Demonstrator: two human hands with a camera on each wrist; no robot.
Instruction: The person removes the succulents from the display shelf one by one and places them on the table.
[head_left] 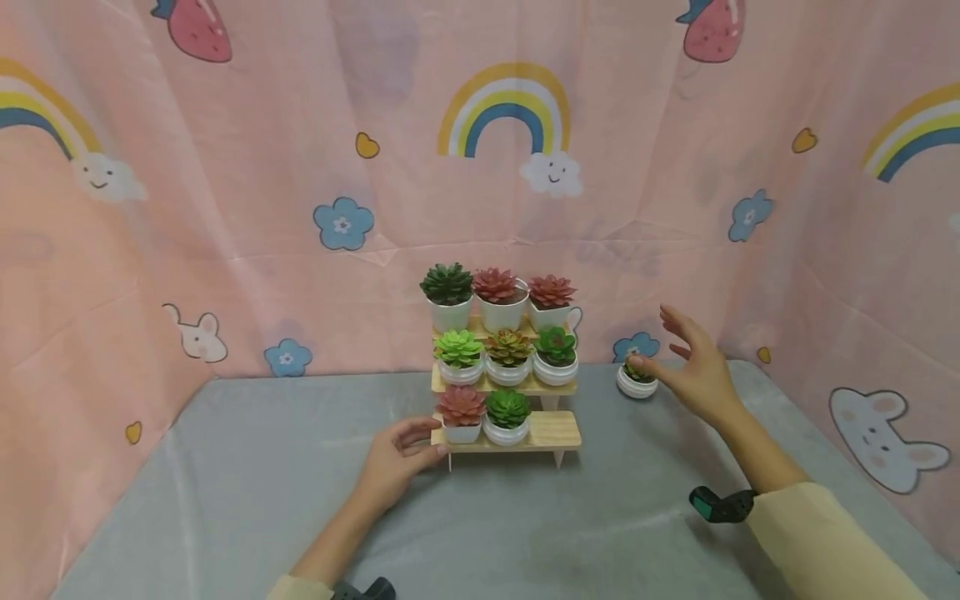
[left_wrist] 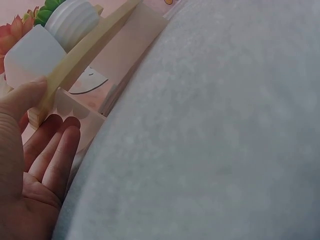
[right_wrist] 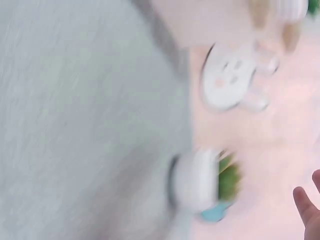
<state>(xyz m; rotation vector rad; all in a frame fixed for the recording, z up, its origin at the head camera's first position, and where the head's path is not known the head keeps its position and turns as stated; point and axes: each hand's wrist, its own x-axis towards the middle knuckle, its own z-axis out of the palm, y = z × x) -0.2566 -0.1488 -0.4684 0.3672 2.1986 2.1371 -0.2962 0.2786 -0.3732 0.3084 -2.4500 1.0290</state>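
A tiered wooden plant stand (head_left: 555,428) holds several small artificial succulents in white pots. My left hand (head_left: 396,463) pinches the left end of its lowest board (left_wrist: 75,62), thumb on the board's edge and fingers beneath, beside the clear leg. Nearest to that hand on the board are a pink succulent (head_left: 461,408) and a green succulent (head_left: 507,410). To the right of the stand, a lone potted succulent (head_left: 637,384) rests on the table. My right hand (head_left: 699,373) is spread beside it, its thumb overlapping the leaves in the head view; the right wrist view shows fingertips apart from the pot (right_wrist: 197,180).
Grey cloth covers the table (head_left: 285,467). A pink printed curtain (head_left: 262,208) hangs close behind the stand and along both sides. The lowest board has bare wood at its right end. Three potted succulents stand on each of the upper two tiers.
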